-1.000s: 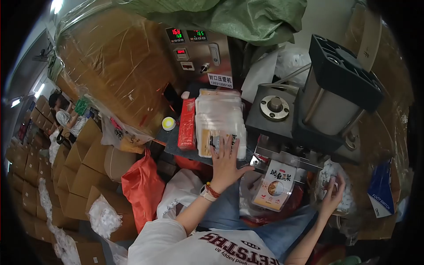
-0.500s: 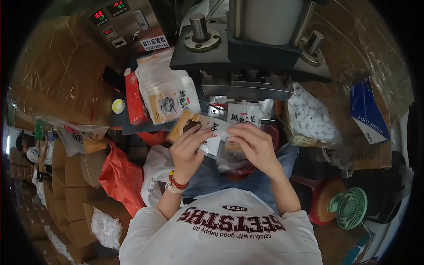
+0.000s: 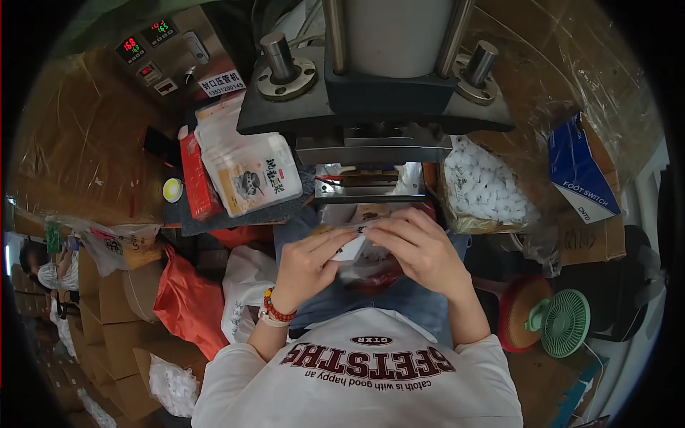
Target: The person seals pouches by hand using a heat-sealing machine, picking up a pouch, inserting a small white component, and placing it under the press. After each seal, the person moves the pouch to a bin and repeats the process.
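Between my two hands, in front of the press, is a printed plastic pouch (image 3: 349, 250), tilted so that mostly its white part shows. My left hand (image 3: 308, 265) pinches it from the left, fingers over the top and thumb below. On the other side my right hand (image 3: 421, 251) has its fingertips closed at the pouch's top right edge; whether they also hold a small piece is hidden. Below the hands, more pouches in clear plastic (image 3: 372, 212) lie over the lap. Just beyond the hands is the press's metal lower plate (image 3: 371, 187).
A stack of printed pouches (image 3: 250, 175) lies left of the press (image 3: 378, 107), beside a red box (image 3: 200, 178). Right of it stands a box of small white plastic pieces (image 3: 485, 182), then a blue carton (image 3: 581, 171). A green fan (image 3: 564, 323) stands at lower right.
The view has shifted. My hands have come closer together and the pouch has tilted, showing less of its print. The other pouch that lay at the press's lower plate is gone from there.
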A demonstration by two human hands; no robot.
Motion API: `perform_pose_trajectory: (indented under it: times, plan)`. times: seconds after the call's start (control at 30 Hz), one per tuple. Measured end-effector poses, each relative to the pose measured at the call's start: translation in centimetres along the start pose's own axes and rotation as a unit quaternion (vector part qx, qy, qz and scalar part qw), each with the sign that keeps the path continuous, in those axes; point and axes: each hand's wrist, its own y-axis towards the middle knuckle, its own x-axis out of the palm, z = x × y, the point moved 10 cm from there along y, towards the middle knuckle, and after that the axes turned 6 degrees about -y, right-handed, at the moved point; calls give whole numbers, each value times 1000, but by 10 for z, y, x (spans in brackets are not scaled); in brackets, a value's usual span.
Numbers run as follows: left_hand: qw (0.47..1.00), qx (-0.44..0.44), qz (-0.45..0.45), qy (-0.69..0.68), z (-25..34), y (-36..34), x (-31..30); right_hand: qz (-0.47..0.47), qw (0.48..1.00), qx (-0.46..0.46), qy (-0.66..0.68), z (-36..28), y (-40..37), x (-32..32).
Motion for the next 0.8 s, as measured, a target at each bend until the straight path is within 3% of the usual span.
perform_pose_trajectory:
  times: [0.03, 0.1, 0.13, 0.23, 0.27, 0.33, 0.37, 0.4, 0.53, 0.6, 0.63, 0.67, 0.7, 0.73, 0.77, 0.8]
  plan:
    - [1000, 1, -2, -2, -4, 1, 5, 12, 1000, 14, 7, 4, 2, -3]
    - [947, -242, -124, -173, -59, -13, 52, 24, 999, 28, 13, 12, 2, -3]
    - [947, -242, -123, -173, -69, -15, 68, 77, 993, 91, 20, 31, -4, -9]
    - [790, -360, -19, -495, -97, -17, 105, 152, 964, 217, 11, 74, -29, -39]
    - [790, -361, -19, -495, -97, -7, 103, 155, 956, 250, -9, 87, -39, -49]
    - [698, -389, 18, -600, -100, 8, 105, 164, 943, 285, -39, 109, -48, -59]
    - [681, -374, 29, -629, -108, 15, 109, 144, 936, 288, -145, 119, -47, -58]
    - [681, -375, 30, -628, -115, 19, 112, 122, 917, 287, -249, 130, -47, -53]
    - [680, -379, 33, -626, -127, 23, 113, 39, 923, 331, -192, 180, -69, -6]
    - [755, -359, -20, -548, -126, 20, 106, 54, 932, 319, -166, 188, -79, -2]
    - [834, -382, -42, -395, -128, 19, 83, 73, 936, 309, -150, 184, -74, -8]
    - [835, -380, -41, -395, -132, 17, 73, 98, 919, 375, -74, 188, -82, -12]
    - [961, -255, 87, -64, -125, 26, 13, 98, 919, 374, -75, 178, -77, -17]
    - [936, -91, 199, 277, -84, 23, -26, 184, 889, 417, 44, 177, -86, -24]
    - [935, -92, 198, 278, -96, 9, -32, 264, 838, 449, 163, 175, -96, -26]
    - [937, -103, 130, 306, -120, -6, -22, 263, 838, 449, 165, 163, -96, -26]
